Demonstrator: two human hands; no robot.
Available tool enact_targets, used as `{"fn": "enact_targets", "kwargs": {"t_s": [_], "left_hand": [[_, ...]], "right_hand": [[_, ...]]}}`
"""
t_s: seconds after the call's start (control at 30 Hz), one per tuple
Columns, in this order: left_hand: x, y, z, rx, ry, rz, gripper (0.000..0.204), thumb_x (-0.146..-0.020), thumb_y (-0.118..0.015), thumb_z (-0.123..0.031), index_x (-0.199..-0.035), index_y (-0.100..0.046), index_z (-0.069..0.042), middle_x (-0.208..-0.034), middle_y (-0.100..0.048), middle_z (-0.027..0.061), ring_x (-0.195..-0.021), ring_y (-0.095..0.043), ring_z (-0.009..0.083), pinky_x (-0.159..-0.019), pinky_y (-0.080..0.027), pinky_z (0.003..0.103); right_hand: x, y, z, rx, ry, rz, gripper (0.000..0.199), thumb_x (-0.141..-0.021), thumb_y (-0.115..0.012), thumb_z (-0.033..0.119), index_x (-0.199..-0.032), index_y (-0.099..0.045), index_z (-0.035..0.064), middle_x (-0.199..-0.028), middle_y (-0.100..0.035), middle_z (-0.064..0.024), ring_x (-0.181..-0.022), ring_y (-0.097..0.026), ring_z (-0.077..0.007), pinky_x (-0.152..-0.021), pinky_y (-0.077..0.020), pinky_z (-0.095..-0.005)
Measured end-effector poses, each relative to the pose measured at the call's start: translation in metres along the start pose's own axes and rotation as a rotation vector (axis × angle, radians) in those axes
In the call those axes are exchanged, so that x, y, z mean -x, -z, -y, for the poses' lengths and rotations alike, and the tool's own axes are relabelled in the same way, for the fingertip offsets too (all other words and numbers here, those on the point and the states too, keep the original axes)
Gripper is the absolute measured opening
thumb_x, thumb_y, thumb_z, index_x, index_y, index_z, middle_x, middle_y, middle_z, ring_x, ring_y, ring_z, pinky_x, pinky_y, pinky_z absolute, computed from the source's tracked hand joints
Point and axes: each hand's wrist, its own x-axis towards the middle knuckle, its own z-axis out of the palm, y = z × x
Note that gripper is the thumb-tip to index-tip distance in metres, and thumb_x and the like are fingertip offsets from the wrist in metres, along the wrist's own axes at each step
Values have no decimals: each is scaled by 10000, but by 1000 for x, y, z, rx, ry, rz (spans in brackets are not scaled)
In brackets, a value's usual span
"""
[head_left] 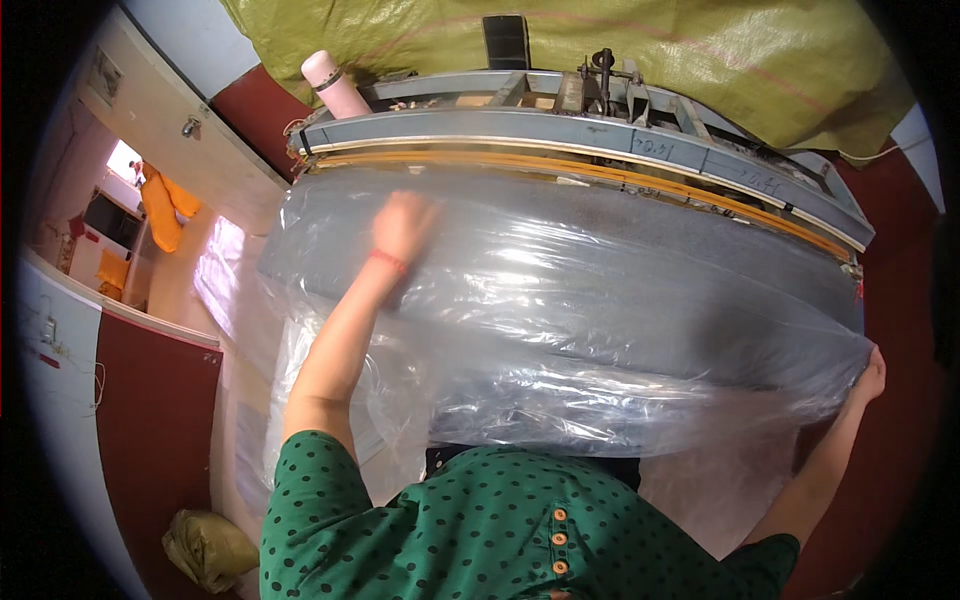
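A wide sheet of clear plastic film lies over a grey work surface and hangs down over its near edge in shiny folds. Above the film's left part is my left hand, smeared by motion, with a red band at the wrist; its fingers cannot be made out. At the far right, my right hand is closed on the film's edge, which is drawn taut toward it in creases.
Behind the surface runs a long grey metal frame with an orange strip along it. A pink bottle stands at its left end. Yellow-green sheeting hangs behind. At left are an open door and a sack.
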Motion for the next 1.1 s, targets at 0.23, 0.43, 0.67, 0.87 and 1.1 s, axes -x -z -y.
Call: {"fn": "enact_targets", "kwargs": {"t_s": [0.23,0.43,0.67,0.87,1.1], "left_hand": [[-9,-3,2,263,69,-27,152,-718,-636,-173,-750,-579,-36,-693,-568,93,-742,-534,265,-646,-428,356],[-17,-7,22,308,67,-39,114,-759,-574,-142,-781,-556,-32,-796,-563,119,-769,-532,251,-720,-420,332],[-60,-39,88,761,507,-351,186,-835,-439,-153,-674,-460,-62,-603,-445,-3,-559,-391,71,-503,-338,225],[-77,-83,161,885,498,-445,190,-814,-554,-162,-668,-450,-98,-612,-408,-61,-551,-341,39,-496,-294,186],[-79,-84,156,872,508,-489,214,-802,-560,-161,-633,-445,-96,-583,-422,-47,-498,-351,49,-455,-296,195]], "right_hand": [[4,71,44,-36,4,35,280,-762,-655,204,-964,-605,16,-943,-606,-55,-867,-550,-142,-796,-426,-269],[-16,46,66,-226,-250,273,282,-857,-486,211,-982,-597,-17,-933,-605,-80,-867,-558,-193,-792,-431,-306],[29,-134,45,586,542,-195,254,-791,-546,276,-779,-599,28,-802,-623,-144,-719,-586,-254,-695,-440,-373],[38,-213,40,22,215,78,179,-777,-622,187,-789,-559,20,-668,-564,-34,-595,-511,-97,-573,-420,-243],[42,-211,51,222,337,-149,176,-755,-621,183,-751,-548,22,-650,-559,-46,-562,-518,-80,-502,-392,-214]]}}
